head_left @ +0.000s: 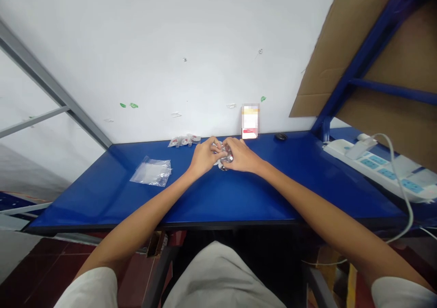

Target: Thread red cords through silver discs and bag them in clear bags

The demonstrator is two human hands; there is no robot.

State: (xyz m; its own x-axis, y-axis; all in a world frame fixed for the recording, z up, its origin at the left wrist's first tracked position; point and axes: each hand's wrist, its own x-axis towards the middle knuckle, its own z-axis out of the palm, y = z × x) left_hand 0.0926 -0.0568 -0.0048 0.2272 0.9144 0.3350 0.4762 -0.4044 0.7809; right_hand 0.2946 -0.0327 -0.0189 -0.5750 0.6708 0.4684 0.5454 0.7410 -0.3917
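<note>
We hold a small clear plastic packet (224,158) between our left hand (204,156) and right hand (241,156), both curled closely around it, fingers nearly meeting over it.

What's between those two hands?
A shiny clear plastic packet sits between the left hand and right hand. They cover most of it, so what's inside can't be seen.

No writing can be read here. The upright card (250,121) is pixelated (just a blur of yellow and red), and the red print on the small packets (185,140) is too tiny to make out.
</note>
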